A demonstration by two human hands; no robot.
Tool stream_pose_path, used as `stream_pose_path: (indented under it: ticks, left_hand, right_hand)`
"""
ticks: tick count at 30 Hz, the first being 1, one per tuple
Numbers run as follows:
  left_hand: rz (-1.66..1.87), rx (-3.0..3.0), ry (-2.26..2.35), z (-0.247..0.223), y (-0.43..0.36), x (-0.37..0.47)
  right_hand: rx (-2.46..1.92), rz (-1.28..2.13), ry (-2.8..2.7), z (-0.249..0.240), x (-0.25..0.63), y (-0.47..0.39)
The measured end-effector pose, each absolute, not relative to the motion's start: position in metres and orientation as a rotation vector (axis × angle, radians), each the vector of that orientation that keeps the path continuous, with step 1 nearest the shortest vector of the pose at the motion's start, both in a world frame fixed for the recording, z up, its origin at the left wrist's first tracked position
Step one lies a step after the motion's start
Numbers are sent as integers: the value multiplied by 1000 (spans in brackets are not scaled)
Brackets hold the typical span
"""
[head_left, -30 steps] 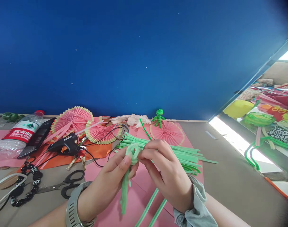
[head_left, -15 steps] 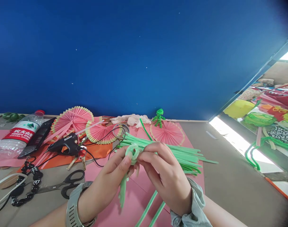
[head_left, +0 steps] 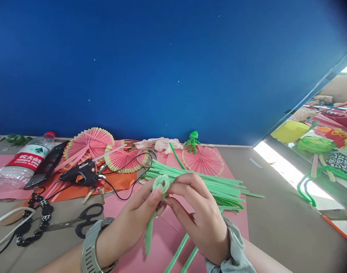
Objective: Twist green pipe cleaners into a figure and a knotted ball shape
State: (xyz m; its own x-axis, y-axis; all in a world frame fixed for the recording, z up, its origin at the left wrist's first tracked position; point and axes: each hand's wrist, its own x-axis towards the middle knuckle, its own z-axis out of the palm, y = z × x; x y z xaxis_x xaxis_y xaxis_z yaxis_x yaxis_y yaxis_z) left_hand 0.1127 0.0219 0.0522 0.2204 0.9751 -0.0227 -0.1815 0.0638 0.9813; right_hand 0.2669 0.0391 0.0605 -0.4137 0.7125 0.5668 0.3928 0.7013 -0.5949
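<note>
Between my two hands is a light green pipe cleaner (head_left: 162, 182) coiled into a small ring, with a bundled tail hanging down below it. My left hand (head_left: 142, 208) pinches the ring between thumb and fingers. At the ring's right side, the fingertips of my right hand (head_left: 197, 212) are closed on the coil; just what they grip is partly hidden. A pile of light green pipe cleaners (head_left: 224, 185) lies behind my right hand. Two more green strands (head_left: 179, 252) stretch toward me beneath it. A small green pipe-cleaner figure (head_left: 193, 142) stands at the back.
To the left are scissors (head_left: 85, 220), a black glue gun (head_left: 79, 173), keys (head_left: 101, 193), a bead string (head_left: 45, 216) and a water bottle (head_left: 28, 157). Pink paper fans (head_left: 88, 146) lean by the blue wall (head_left: 162, 76). Pink paper (head_left: 159, 242) covers the tabletop under my hands.
My left thumb has shifted up onto the coil's opening, and the hanging tail has swung slightly lower. Both hands keep their hold; the whole view has shifted a little.
</note>
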Motion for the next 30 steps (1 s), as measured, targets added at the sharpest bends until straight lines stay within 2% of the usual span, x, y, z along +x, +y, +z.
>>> stream_pose_path:
  ticks: [14, 30]
  left_hand:
    - [1016, 983, 760, 54, 21, 114]
    - [1019, 928, 727, 53, 20, 114]
  right_hand:
    - [-901, 883, -1757, 64, 260, 36]
    - [-924, 877, -1827, 70, 262, 34]
